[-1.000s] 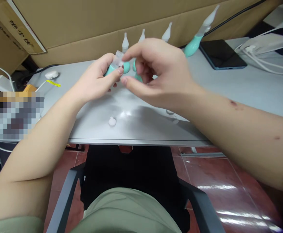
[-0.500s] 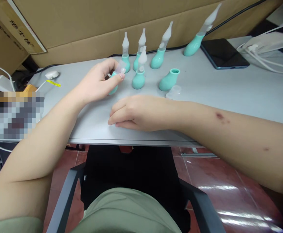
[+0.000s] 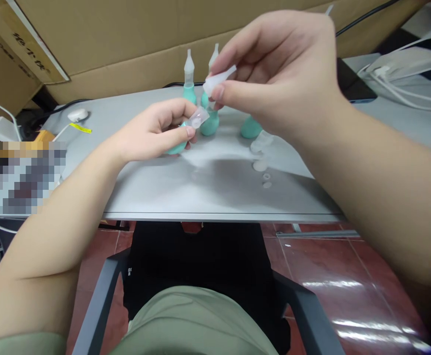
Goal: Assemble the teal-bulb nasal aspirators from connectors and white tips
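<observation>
Teal, smooth and rounded, a squeeze bulb (image 3: 176, 147) sits in the curled grip of the left hand (image 3: 149, 129), over the near-middle of the grey table (image 3: 145, 197), its body mostly hidden by thumb and fingers. From its neck a clear plastic connector (image 3: 199, 117) tilts up to the right, glossy and tubular. The right hand (image 3: 287, 74) pinches a milky, tapering nozzle (image 3: 219, 81) between thumb and fingertips; its wide end faces lower left, above the connector and apart from it, while the narrow end points up to the right. Behind, a complete teal-and-white assembly (image 3: 189, 74) stands upright before matte brown cardboard (image 3: 126, 44). Partly covered by the right hand are a second teal bulb (image 3: 210, 126) and a third (image 3: 251, 129). Just beside the third lies a clear, curved piece (image 3: 262, 142), and nearer the table edge, a thin whitish disc (image 3: 260, 165) and a tiny ring (image 3: 266, 176).
</observation>
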### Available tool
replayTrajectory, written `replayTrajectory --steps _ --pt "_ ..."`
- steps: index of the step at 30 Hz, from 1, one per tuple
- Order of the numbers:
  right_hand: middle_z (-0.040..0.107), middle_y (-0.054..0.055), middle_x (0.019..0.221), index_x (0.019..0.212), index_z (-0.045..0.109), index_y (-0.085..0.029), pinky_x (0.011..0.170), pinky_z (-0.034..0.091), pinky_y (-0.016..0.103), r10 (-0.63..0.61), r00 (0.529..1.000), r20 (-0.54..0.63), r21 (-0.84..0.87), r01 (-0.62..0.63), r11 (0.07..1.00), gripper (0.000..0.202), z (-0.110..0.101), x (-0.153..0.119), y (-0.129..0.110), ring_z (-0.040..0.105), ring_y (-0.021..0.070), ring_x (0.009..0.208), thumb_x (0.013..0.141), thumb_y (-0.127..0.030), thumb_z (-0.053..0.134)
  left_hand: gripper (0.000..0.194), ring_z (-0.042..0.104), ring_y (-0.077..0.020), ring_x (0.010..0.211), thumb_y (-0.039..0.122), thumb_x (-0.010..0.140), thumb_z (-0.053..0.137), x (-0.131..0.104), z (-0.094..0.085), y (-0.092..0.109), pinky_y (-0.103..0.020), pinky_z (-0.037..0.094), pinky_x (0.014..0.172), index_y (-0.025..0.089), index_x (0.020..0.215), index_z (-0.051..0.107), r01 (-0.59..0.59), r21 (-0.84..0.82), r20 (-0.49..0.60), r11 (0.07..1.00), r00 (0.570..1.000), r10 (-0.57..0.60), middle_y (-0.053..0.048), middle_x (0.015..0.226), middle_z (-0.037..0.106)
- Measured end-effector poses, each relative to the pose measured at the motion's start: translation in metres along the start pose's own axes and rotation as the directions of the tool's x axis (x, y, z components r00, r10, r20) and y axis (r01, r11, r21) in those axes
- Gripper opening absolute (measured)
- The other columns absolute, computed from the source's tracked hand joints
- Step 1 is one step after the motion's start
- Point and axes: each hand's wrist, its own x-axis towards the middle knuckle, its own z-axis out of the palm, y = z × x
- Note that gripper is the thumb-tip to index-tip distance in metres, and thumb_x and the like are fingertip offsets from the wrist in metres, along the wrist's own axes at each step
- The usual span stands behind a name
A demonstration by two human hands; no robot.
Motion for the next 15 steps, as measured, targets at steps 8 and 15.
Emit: replayTrajectory --steps 8,15 --pt "0.089 0.005 0.094 0.089 0.090 -0.033 0.084 0.074 0.042 0.076 0.993 0.095 -0.021 -0.074 0.997 0.023 0.0009 0.0029 0.0035 0.086 0.0261 0.086 0.073 -0.026 0.105 0.026 0.088 -0.0255 0.091 0.051 0.114 0.085 0.0001 0.0018 0.0050 -0.039 0.072 0.074 0.026 0.115 0.078 0.009 -0.071 -0.030 0.997 0.999 -0.011 -0.005 0.101 0.082" --pt "0.090 0.005 0.095 0.091 0.091 -0.031 0.087 0.075 0.043 0.083 0.983 0.166 0.029 -0.089 0.996 0.024 -0.0027 0.0040 0.0057 0.090 0.0262 0.089 0.075 -0.025 0.107 0.017 0.084 -0.0231 0.082 0.043 0.110 0.078 0.0016 0.0048 0.0081 -0.035 0.068 0.063 0.027 0.114 0.082 0.028 -0.062 -0.053 0.998 0.998 -0.031 -0.004 0.092 0.077"
